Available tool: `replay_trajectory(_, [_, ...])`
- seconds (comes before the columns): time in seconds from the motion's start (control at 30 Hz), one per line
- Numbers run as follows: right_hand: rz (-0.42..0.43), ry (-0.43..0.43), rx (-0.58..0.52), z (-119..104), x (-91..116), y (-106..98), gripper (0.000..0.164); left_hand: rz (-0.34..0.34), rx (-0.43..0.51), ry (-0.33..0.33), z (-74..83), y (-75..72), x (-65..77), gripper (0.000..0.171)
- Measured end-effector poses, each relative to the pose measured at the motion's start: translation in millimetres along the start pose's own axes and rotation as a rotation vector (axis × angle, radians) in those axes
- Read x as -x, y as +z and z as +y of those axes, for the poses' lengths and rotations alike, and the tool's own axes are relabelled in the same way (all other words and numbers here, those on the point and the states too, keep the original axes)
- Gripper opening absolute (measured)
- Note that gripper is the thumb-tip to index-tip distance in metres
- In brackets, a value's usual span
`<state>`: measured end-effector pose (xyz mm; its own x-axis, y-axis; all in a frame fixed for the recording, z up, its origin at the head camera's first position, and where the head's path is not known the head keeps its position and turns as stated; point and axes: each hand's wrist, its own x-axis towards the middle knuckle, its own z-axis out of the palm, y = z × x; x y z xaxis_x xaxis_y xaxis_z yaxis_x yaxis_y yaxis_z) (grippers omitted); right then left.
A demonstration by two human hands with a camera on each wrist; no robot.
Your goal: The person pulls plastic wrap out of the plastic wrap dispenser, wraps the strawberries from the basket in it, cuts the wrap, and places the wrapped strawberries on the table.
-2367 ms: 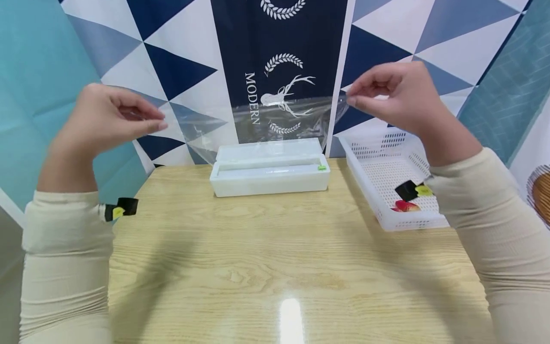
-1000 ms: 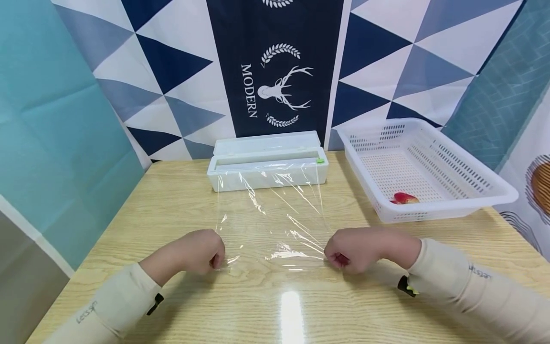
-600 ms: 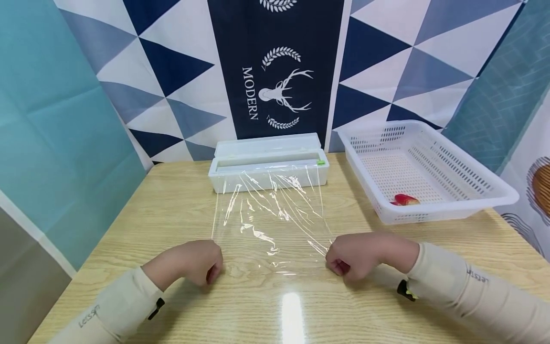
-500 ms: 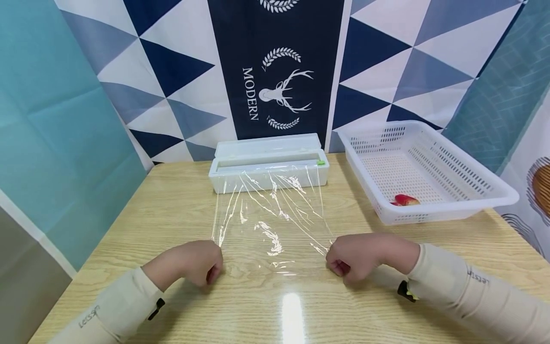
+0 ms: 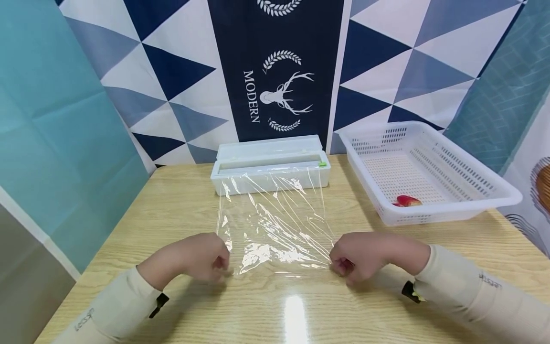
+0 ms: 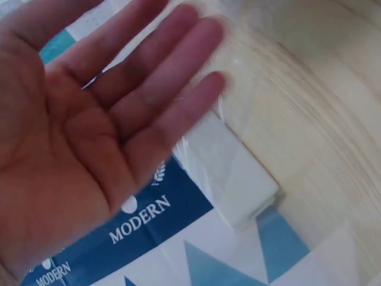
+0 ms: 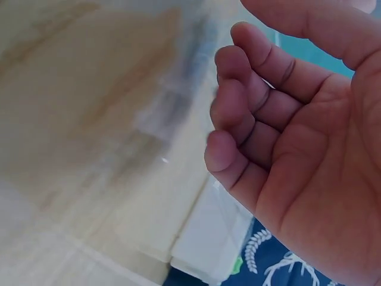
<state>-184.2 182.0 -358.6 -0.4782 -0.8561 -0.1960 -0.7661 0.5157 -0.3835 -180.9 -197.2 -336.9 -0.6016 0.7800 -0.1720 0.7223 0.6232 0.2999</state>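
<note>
Both hands have dropped from up by the backdrop (image 5: 281,95) to low over the desk (image 5: 124,239), and the cling film (image 5: 275,239) came down with them. It runs from the white box (image 5: 269,149) at the desk's far edge toward the near edge, stopping well short. The right hand (image 5: 367,255) is pinching the near right corner, fingers curled. The left hand (image 5: 199,255) is by the other corner, its outer fingers pretty straight, but its thumb tip's out of the wrist view, so can't tell if it's got a grip. Creases fan toward the right hand, so I'd guess the pull's uneven. Best bet: keep both corners level, draw gently straight back, don't let the film fold over itself.
</note>
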Motion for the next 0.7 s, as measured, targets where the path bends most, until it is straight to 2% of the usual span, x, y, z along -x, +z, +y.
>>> replay_trajectory(0.07, [0.032, -0.005, 0.012, 1, 1, -2, 0.025, 0.086, -0.010, 0.069, 0.4, -0.2, -6.7, 0.003])
replay_trajectory(0.13, [0.070, -0.017, 0.022, 1, 0, -4, 0.024, 0.164, -0.020, 0.120, 2.6, 0.3, -14.2, 0.007])
replay_trajectory(0.33, [0.203, -0.056, 0.056, 1, -8, -13, 0.021, 0.325, -0.080, 0.201, 12.9, 5.1, -38.8, 0.022])
replay_trajectory(0.43, [0.252, -0.051, 0.069, 0, -9, -19, 0.018, 0.353, -0.094, 0.217, 17.9, 7.4, -50.5, 0.031])
replay_trajectory(0.57, [0.298, -0.046, 0.072, -2, -7, -27, 0.016, 0.342, -0.101, 0.229, 24.3, 9.4, -62.1, 0.042])
replay_trajectory(0.7, [0.329, -0.039, 0.078, -2, -3, -33, 0.017, 0.354, -0.111, 0.269, 28.1, 10.4, -71.5, 0.044])
